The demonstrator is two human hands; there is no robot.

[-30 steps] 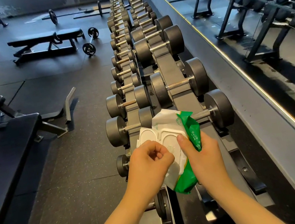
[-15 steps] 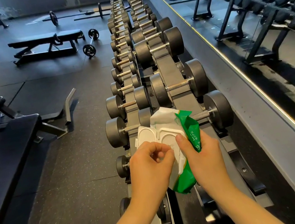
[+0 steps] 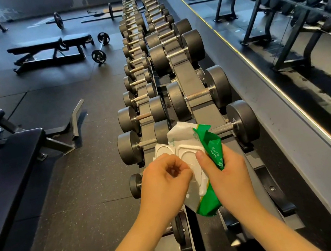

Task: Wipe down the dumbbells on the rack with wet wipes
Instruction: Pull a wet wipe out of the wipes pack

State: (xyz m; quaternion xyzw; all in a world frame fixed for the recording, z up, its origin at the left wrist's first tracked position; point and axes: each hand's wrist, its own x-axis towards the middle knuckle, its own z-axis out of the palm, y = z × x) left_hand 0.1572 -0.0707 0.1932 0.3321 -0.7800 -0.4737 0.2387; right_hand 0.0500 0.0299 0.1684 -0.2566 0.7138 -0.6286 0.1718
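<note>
1. The right hand (image 3: 229,177) grips a green-and-white pack (image 3: 212,150) of wipes, its thumb on the white front. It holds the pack above the near end of the rack (image 3: 204,114).
2. The left hand (image 3: 165,180) is at the pack's opening with its fingers curled. I cannot tell whether it pinches a wipe (only a speck of white shows between the fingers).
3. The pack's lid (image 3: 163,150) stands flipped open to the left.
4. The dumbbells (image 3: 197,97) lie in two rows on the rack, running from near to far, with the bigger ones in the right row.
5. The pack and hands cover the left head of the nearest big dumbbell (image 3: 245,123) and the right head of the one in the left row beside it.
6. Left of the rack stands a near bench (image 3: 4,158). A far bench (image 3: 48,45) stands farther off, with a short barbell (image 3: 100,47) beside it.
7. A mirror (image 3: 275,24) runs along the right wall and reflects another loaded rack.
8. The floor (image 3: 60,188) is dark speckled rubber laid in large tiles.
</note>
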